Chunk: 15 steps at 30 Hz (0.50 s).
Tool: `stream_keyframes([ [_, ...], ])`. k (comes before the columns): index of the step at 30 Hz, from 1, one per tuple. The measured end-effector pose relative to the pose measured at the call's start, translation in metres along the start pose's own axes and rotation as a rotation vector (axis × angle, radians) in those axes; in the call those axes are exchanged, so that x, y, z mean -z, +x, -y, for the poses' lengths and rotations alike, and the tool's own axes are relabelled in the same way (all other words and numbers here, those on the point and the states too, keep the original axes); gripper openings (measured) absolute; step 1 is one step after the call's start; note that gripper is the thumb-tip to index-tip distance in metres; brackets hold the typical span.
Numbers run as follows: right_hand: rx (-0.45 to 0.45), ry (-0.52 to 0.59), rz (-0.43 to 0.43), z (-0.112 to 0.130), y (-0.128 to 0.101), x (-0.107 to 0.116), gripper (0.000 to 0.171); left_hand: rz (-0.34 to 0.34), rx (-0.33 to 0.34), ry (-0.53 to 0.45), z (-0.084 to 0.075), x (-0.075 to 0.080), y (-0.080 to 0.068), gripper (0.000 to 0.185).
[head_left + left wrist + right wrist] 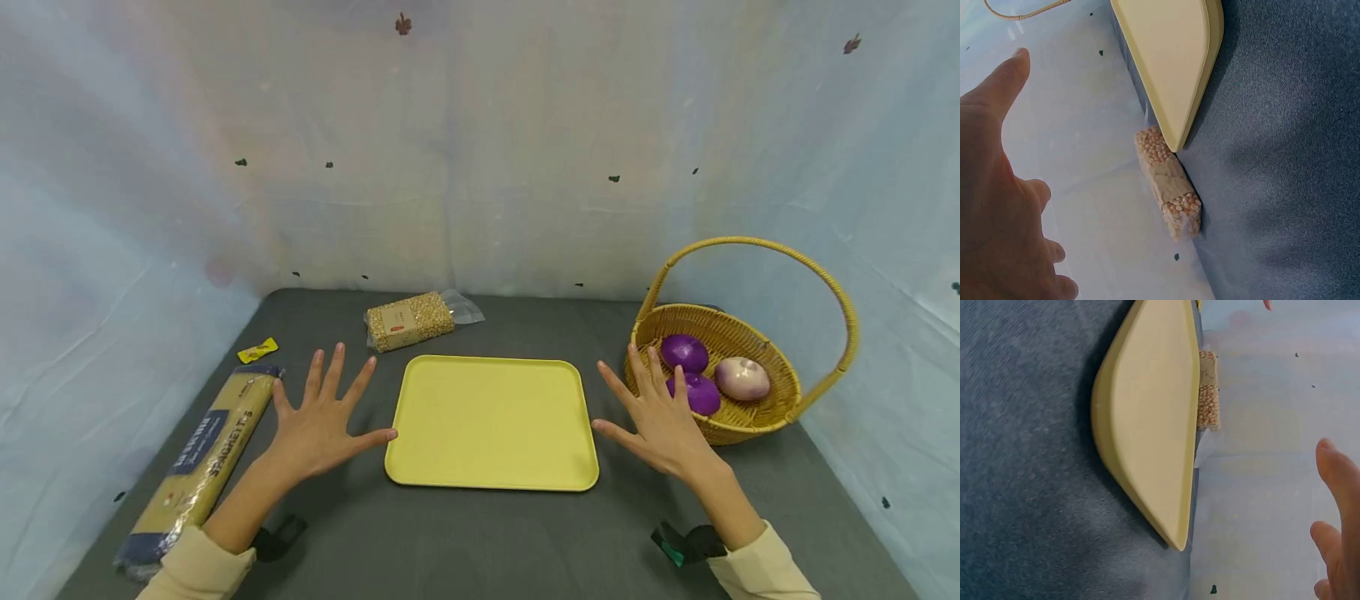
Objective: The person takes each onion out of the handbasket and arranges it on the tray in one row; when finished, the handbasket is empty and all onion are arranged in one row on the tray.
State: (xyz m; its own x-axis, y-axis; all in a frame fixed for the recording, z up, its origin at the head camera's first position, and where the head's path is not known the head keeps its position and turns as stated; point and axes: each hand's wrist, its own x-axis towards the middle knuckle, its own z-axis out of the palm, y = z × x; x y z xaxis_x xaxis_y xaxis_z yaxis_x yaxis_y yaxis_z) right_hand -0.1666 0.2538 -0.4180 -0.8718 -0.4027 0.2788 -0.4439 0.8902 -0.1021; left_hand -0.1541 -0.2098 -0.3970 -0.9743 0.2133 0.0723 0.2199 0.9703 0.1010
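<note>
Both hands are held over the table with fingers spread and nothing in them. My left hand (317, 427) is between the spaghetti pack (212, 454) and the yellow tray (491, 425), its thumb tip overlapping the tray's left edge in the head view. On the other side, my right hand (666, 423) spreads between the tray and the wicker basket (783, 367), its fingertips overlapping the basket's near rim. Inside the basket lie two shiny purple onions (685, 353) and a paler, whitish-purple one (742, 379). The tray's surface is bare.
Behind the tray lies a clear bag of corn kernels (420, 321), also visible in the left wrist view. A small yellow wrapped candy (257, 350) sits beyond the spaghetti. The basket's tall handle (843, 321) arches up at the right. Pale sheeting (510, 242) surrounds the dark grey table (480, 542).
</note>
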Motion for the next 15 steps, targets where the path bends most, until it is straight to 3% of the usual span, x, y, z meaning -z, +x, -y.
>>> stream_keyframes([
  [15,-0.004,-0.005,0.011,0.0045,-0.0024,0.002,0.078,-0.009,-0.029,0.004,-0.0026,0.0021,0.002,0.104],
])
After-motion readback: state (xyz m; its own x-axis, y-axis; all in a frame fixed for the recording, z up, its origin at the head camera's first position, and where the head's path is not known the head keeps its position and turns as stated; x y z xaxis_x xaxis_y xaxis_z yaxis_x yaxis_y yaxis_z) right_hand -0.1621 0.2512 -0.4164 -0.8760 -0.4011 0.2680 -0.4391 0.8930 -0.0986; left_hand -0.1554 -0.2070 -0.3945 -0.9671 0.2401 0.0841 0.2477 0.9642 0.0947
